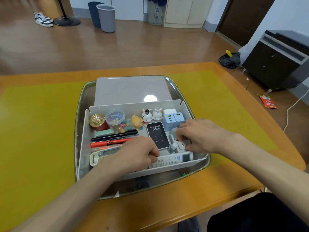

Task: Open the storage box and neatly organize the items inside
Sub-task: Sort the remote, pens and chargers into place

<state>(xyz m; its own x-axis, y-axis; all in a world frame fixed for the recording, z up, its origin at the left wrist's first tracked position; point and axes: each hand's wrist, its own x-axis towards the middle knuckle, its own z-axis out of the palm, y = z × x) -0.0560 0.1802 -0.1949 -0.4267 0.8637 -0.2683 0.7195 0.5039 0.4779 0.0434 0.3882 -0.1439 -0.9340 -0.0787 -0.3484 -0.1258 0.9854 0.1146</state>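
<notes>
Fingers (pixel 153 154) of left hand (pixel 133 154) rest on remote (pixel 172 160) inside box (pixel 133 106).

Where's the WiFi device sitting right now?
In the head view, the WiFi device lies flat mid-box, between the pens on its left and the blue chargers at back right, above the left hand.

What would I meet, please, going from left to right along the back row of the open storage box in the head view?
Red jar with gold lid → clear tub of coloured clips → yellow pig figurine → black-hatted rabbit figurine → white rabbit figurine → two blue chargers.
</notes>
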